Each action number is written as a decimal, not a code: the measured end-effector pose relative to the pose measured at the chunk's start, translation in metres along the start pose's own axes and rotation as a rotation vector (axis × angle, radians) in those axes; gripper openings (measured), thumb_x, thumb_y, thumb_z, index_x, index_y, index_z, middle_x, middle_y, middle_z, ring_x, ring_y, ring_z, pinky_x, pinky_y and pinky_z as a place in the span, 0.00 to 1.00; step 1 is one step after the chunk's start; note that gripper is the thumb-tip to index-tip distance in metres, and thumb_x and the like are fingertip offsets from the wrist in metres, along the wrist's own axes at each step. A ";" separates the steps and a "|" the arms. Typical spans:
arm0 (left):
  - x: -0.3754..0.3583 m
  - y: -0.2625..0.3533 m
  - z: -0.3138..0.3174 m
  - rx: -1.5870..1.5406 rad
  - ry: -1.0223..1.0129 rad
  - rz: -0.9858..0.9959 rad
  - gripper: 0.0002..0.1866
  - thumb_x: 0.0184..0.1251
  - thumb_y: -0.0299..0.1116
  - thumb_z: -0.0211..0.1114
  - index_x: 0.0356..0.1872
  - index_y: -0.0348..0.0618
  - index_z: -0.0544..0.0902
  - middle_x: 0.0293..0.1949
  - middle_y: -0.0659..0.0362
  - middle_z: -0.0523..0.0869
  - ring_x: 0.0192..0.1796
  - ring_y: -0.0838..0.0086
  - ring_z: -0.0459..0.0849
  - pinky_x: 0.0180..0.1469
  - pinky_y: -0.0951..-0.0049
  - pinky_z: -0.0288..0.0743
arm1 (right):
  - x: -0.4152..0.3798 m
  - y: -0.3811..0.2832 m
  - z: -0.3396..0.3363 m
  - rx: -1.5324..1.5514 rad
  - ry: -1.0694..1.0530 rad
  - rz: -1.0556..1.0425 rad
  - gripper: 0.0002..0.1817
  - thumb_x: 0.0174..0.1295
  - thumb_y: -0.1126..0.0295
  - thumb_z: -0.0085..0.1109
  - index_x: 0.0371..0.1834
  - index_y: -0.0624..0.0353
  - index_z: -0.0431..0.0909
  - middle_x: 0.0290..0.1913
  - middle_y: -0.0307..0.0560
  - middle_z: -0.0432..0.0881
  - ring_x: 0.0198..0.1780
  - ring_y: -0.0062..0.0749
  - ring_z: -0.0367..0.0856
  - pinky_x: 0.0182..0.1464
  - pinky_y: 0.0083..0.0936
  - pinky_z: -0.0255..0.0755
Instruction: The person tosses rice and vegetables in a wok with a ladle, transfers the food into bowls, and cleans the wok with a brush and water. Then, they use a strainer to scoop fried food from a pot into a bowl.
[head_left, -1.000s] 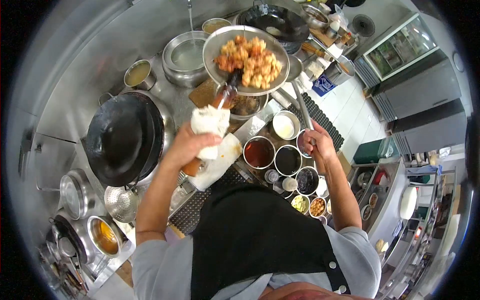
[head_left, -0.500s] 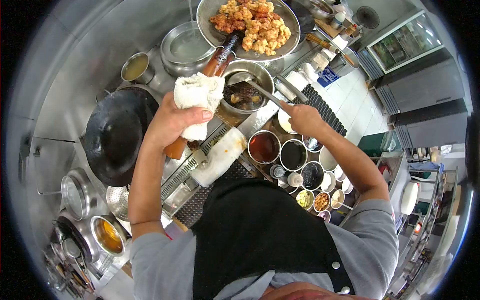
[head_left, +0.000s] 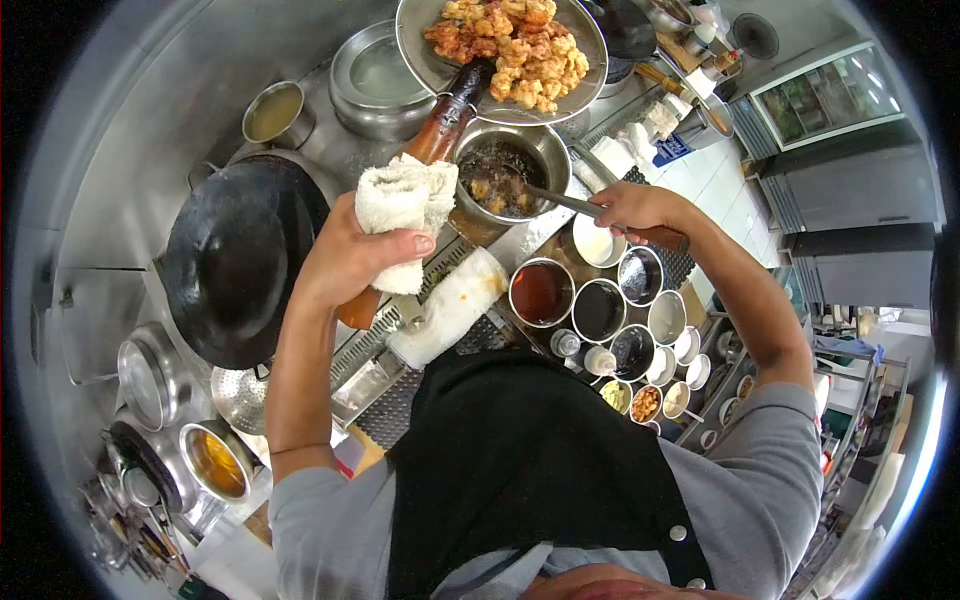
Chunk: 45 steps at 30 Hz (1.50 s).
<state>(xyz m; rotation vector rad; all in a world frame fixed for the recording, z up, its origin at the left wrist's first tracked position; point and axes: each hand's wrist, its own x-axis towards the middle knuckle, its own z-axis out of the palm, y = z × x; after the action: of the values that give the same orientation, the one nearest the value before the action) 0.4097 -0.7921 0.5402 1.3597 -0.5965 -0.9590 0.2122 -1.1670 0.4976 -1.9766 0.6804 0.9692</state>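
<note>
My left hand (head_left: 350, 255) is closed around a folded white cloth (head_left: 405, 205) on the wooden handle (head_left: 437, 135) of a large mesh strainer. Golden-brown fried pieces (head_left: 525, 55) lie in the strainer (head_left: 420, 50), above and beyond a steel pot (head_left: 562, 165). My right hand (head_left: 640, 210) grips a long-handled metal cooking tool (head_left: 562, 200) by its wooden end. The tool's head is down in the pot, hidden among dark, bubbling liquid (head_left: 495, 165) and small browned bits.
A black wok (head_left: 240, 265) sits to the left. Pots of sauces (head_left: 541, 293) and small ingredient bowls (head_left: 646, 404) crowd the right front. A rolled, stained white towel (head_left: 450, 310) lies near the counter edge. Behind the strainer stands a lidded-looking steel pot (head_left: 385, 110).
My right hand has moved slightly right, and more of the tool's wooden end now shows. The tool's head has sunk from sight, and the liquid is bubbling. My left hand keeps its grip.
</note>
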 end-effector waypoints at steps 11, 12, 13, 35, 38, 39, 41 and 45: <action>-0.002 0.008 0.017 -0.010 0.050 0.016 0.24 0.54 0.28 0.79 0.54 0.35 0.84 0.42 0.61 0.89 0.41 0.80 0.86 0.45 0.76 0.80 | -0.013 0.016 0.036 0.636 -0.072 -0.102 0.06 0.66 0.70 0.57 0.33 0.58 0.73 0.21 0.37 0.73 0.15 0.22 0.72 0.14 0.22 0.64; -0.003 0.008 0.018 -0.021 0.054 0.004 0.24 0.54 0.28 0.79 0.54 0.34 0.84 0.42 0.61 0.89 0.41 0.80 0.86 0.44 0.76 0.80 | -0.015 0.015 0.042 0.646 -0.070 -0.107 0.06 0.66 0.70 0.57 0.33 0.58 0.73 0.21 0.37 0.73 0.15 0.22 0.72 0.14 0.22 0.64; -0.004 0.008 0.019 -0.014 0.048 0.001 0.24 0.54 0.28 0.79 0.54 0.34 0.84 0.42 0.61 0.89 0.41 0.80 0.86 0.44 0.76 0.80 | -0.017 0.013 0.049 0.747 -0.053 -0.087 0.06 0.66 0.69 0.57 0.33 0.58 0.72 0.21 0.37 0.73 0.15 0.23 0.71 0.14 0.23 0.63; -0.085 -0.042 0.017 -0.037 0.197 -0.061 0.30 0.50 0.25 0.81 0.58 0.32 0.82 0.46 0.58 0.90 0.44 0.74 0.89 0.48 0.73 0.82 | -0.081 0.034 0.120 1.327 0.057 -0.414 0.13 0.69 0.70 0.57 0.54 0.62 0.75 0.28 0.37 0.71 0.20 0.23 0.69 0.22 0.24 0.65; -0.106 -0.057 0.013 0.006 0.226 -0.081 0.28 0.51 0.26 0.81 0.56 0.33 0.84 0.45 0.58 0.90 0.44 0.75 0.88 0.49 0.72 0.82 | -0.107 0.031 0.110 1.297 0.116 -0.423 0.13 0.69 0.70 0.58 0.53 0.62 0.75 0.28 0.37 0.72 0.19 0.22 0.69 0.22 0.23 0.66; -0.112 -0.062 0.013 0.005 0.243 -0.112 0.28 0.51 0.26 0.81 0.56 0.33 0.84 0.45 0.59 0.90 0.43 0.75 0.88 0.49 0.72 0.82 | -0.114 0.028 0.108 1.317 0.179 -0.336 0.33 0.68 0.70 0.58 0.77 0.62 0.64 0.28 0.37 0.71 0.17 0.23 0.69 0.19 0.24 0.65; -0.120 -0.064 0.019 -0.022 0.250 -0.148 0.26 0.53 0.25 0.81 0.55 0.34 0.85 0.45 0.59 0.91 0.44 0.76 0.88 0.50 0.72 0.82 | -0.122 0.033 0.098 1.295 0.160 -0.379 0.33 0.68 0.71 0.58 0.77 0.62 0.63 0.28 0.38 0.71 0.17 0.23 0.69 0.19 0.24 0.65; -0.125 -0.087 0.018 -0.030 0.184 -0.173 0.24 0.55 0.24 0.79 0.55 0.34 0.85 0.47 0.58 0.90 0.46 0.76 0.88 0.51 0.71 0.82 | -0.137 0.031 0.088 1.303 0.168 -0.410 0.35 0.68 0.72 0.58 0.79 0.63 0.61 0.27 0.39 0.71 0.17 0.25 0.69 0.18 0.25 0.63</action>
<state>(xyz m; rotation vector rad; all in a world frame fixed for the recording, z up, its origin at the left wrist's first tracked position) 0.3115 -0.6915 0.4795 1.4716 -0.3282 -0.9634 0.0793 -1.0931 0.5638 -0.9348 0.6829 -0.0067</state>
